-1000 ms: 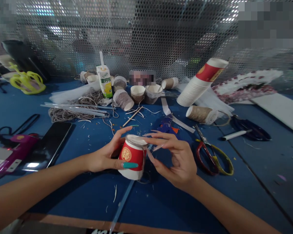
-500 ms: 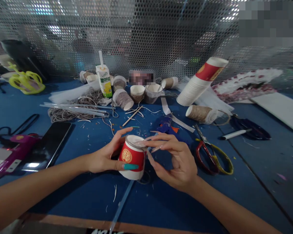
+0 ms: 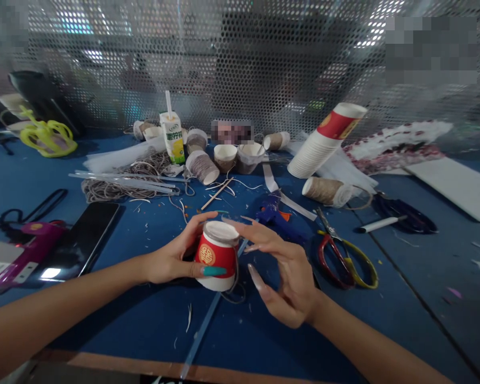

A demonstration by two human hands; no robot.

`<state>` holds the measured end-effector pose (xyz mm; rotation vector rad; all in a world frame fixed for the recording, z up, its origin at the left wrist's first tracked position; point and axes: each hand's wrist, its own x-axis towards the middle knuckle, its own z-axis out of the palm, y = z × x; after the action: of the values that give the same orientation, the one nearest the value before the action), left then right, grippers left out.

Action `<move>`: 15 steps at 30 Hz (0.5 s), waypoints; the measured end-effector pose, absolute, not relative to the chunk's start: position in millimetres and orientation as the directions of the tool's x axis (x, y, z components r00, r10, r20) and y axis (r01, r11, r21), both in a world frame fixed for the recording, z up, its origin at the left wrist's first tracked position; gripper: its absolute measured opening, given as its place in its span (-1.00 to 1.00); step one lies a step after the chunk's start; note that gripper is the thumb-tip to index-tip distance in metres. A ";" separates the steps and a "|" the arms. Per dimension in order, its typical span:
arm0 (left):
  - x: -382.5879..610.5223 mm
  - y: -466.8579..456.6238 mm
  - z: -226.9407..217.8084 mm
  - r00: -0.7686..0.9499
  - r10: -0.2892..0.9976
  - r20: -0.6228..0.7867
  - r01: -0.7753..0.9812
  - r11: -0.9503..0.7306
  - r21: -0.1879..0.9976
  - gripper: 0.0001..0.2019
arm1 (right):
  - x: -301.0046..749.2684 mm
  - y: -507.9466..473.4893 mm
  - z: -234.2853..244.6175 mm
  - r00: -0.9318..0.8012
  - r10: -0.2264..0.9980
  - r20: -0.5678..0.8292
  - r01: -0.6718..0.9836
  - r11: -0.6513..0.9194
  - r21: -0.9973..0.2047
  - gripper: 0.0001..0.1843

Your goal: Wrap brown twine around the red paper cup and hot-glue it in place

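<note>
A small red and white paper cup (image 3: pixel 216 256) stands upside down on the blue table (image 3: pixel 116 314), a gold emblem on its side. My left hand (image 3: pixel 176 256) is wrapped round it, thumb across the front. My right hand (image 3: pixel 282 269) is beside the cup on its right, fingers stretched out and apart, fingertips touching the cup's upturned base. A thin cord loops down from the cup onto the table under my right hand.
Red and yellow scissors (image 3: pixel 346 253) lie right of my right hand, a blue glue gun (image 3: pixel 274 210) behind it. A phone (image 3: pixel 80 240) and a pink tool (image 3: pixel 20 250) lie left. Behind: twine bundle (image 3: pixel 120 178), drink carton (image 3: pixel 173 136), cord-wrapped cups (image 3: pixel 202 165), cup stack (image 3: pixel 324 138), white marker (image 3: pixel 380 224).
My right hand has dropped slightly and its fingers have spread along the cup's right side. The cup and my left hand have hardly moved. The view shifted a little.
</note>
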<state>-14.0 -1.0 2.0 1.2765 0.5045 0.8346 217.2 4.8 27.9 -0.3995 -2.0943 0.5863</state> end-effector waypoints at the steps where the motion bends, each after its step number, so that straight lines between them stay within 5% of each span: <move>1: -13.8 -1.3 2.6 0.616 0.780 0.109 -0.257 0.069 0.964 -0.20 | 217.5 4.9 27.7 -0.550 0.488 0.678 0.050 0.829 -0.557 -0.43; 15: -11.9 -0.8 3.6 0.546 0.829 0.122 -0.215 -0.002 0.977 -0.23 | 217.6 4.1 26.0 -0.552 0.493 0.673 0.099 0.840 -0.534 -0.46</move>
<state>-11.9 -0.8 3.6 1.3271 0.5938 0.9014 217.6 4.1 26.0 -0.4310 -2.1159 0.5549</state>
